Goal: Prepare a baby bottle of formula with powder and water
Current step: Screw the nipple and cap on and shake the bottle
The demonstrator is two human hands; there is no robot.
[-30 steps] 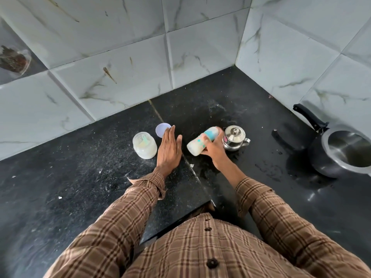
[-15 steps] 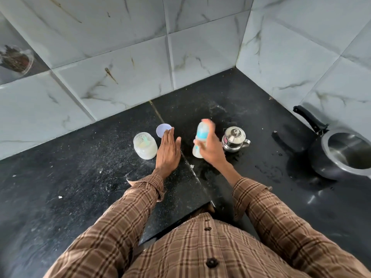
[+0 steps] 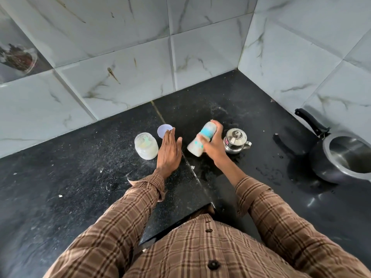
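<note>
Bottle (image 3: 201,138) at frame centre, tilted, teal end up-right, pale end down-left, clear of the counter (image 3: 80,187). Right hand (image 3: 213,146) wrapped around its middle; left hand (image 3: 168,151) flat, fingers straight, palm down beside the powder jar (image 3: 146,145). Looks like the mixing shake. Keep a firm grip, short strokes, cap end sealed, clear of the steel pot (image 3: 235,141) just right.

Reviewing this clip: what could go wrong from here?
1. The right hand grips the tilted baby bottle close to the steel pot; a wide swing might knock it.
2. The countertop looks wet there, so a slip is possible.
3. The left hand lies flat beside the open powder jar and could nudge it.
</note>
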